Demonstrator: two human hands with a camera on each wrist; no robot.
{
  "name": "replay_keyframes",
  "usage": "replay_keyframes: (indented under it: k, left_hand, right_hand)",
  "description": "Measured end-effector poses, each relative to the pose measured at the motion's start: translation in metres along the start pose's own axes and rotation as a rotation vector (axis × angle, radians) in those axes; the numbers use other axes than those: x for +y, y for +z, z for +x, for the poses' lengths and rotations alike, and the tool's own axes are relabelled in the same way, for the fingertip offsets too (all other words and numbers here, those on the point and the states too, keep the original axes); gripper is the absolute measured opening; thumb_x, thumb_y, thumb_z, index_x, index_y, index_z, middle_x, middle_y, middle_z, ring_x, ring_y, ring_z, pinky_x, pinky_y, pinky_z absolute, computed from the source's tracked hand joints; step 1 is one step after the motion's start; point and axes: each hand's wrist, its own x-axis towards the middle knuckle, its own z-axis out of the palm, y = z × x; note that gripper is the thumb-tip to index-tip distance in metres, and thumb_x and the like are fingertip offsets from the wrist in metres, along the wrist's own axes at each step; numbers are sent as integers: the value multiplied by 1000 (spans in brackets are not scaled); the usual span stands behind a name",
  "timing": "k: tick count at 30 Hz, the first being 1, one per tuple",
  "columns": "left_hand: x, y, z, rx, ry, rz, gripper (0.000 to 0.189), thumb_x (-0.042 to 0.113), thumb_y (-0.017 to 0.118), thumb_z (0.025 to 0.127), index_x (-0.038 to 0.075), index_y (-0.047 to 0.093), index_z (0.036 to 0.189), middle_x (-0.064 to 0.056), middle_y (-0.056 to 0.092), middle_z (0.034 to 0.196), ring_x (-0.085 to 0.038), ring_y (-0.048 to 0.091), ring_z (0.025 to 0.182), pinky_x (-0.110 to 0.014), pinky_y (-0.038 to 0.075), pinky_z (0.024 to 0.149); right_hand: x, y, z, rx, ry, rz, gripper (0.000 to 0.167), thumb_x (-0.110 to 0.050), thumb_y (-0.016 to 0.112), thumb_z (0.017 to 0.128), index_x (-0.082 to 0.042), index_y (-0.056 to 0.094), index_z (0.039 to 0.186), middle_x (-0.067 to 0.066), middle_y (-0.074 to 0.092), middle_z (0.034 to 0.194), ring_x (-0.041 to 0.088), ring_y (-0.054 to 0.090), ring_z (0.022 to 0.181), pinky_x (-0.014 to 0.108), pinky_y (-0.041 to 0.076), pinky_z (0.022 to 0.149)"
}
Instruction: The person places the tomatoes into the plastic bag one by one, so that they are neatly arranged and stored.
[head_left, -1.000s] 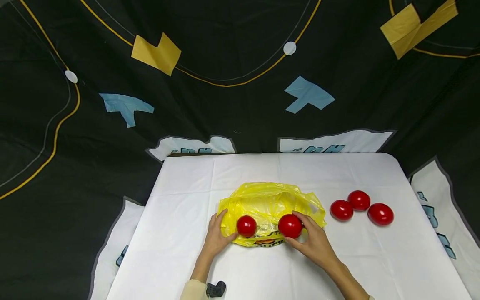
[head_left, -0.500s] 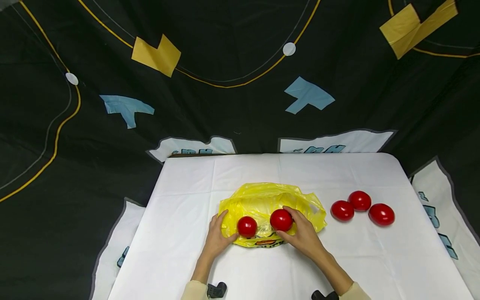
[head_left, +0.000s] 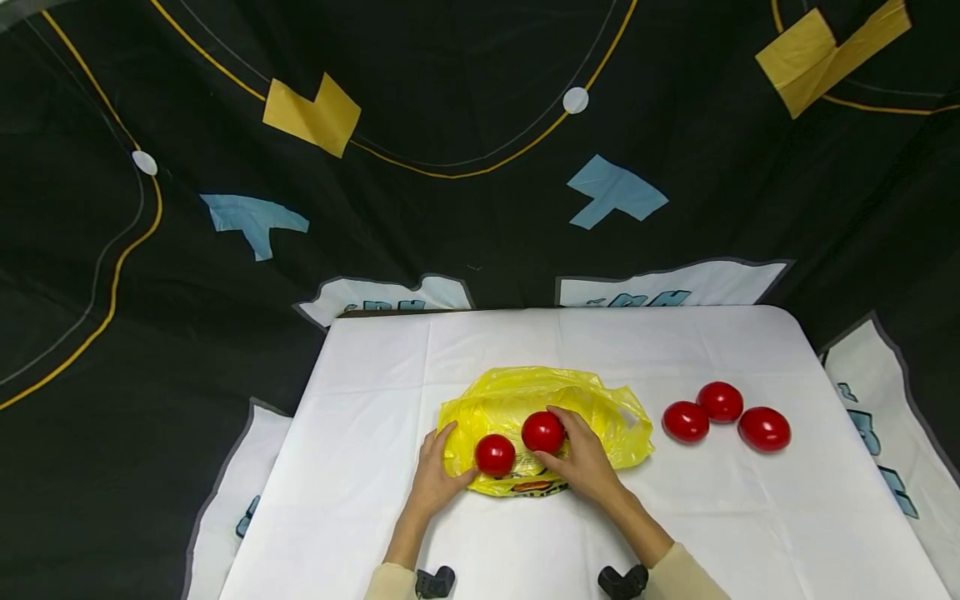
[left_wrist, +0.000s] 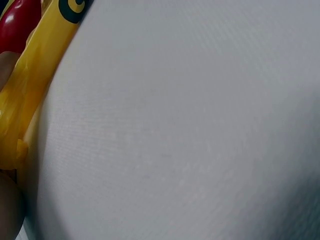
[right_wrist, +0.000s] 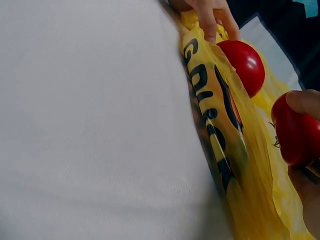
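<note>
A yellow plastic bag (head_left: 540, 387) with dark printing lies spread on the white-covered table, its mouth gaping. My left hand (head_left: 437, 475) grips the bag's left end, with the thumb on its near edge. Beside that thumb, one red tomato (head_left: 495, 456) sits within the bag; the right wrist view shows this tomato (right_wrist: 245, 65) partly behind the near rim. Over the bag's middle, my right hand (head_left: 585, 462) holds a second tomato (head_left: 543, 432) between thumb and fingers. Its green stem end shows on the held tomato (right_wrist: 295, 132) in the right wrist view.
Three more tomatoes (head_left: 720, 402) stand close together right of the bag. The white cloth (head_left: 360, 375) covers the table, and a dark curtain (head_left: 465, 233) hangs behind its far edge. A black wrist device (head_left: 622, 582) is on the right forearm.
My right hand has carried its tomato leftward over the bag, closer to the tomato inside. The left hand and the three tomatoes at right have stayed in place.
</note>
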Motion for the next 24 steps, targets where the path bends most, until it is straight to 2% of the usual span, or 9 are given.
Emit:
replay_keyframes:
  k: [7, 19, 24]
  left_hand:
    - [1, -1, -1, 2, 3, -7, 85, 33, 81, 71, 16, 39, 143, -15, 36, 139, -36, 34, 130, -57, 32, 103]
    - [-2, 2, -1, 19, 28, -1, 86, 30, 82, 70, 14, 39, 143, -16, 37, 138, -36, 37, 128, -56, 34, 101]
    - [-2, 2, 0, 16, 20, 4, 86, 29, 81, 70, 15, 39, 143, -15, 37, 138, -35, 36, 129, -55, 34, 103]
  right_hand:
    - [-2, 11, 10, -24, 52, 2, 73, -21, 83, 73, -8, 48, 135, 12, 52, 123, 29, 55, 110, 46, 48, 90]
    - [-2, 24, 24, -58, 22, -40, 72, -22, 81, 75, -5, 46, 136, 15, 51, 128, 33, 55, 111, 49, 46, 91]
    - [-1, 27, 29, -75, 21, -53, 70, -21, 81, 75, -7, 46, 135, 14, 51, 129, 32, 54, 113, 48, 45, 94]
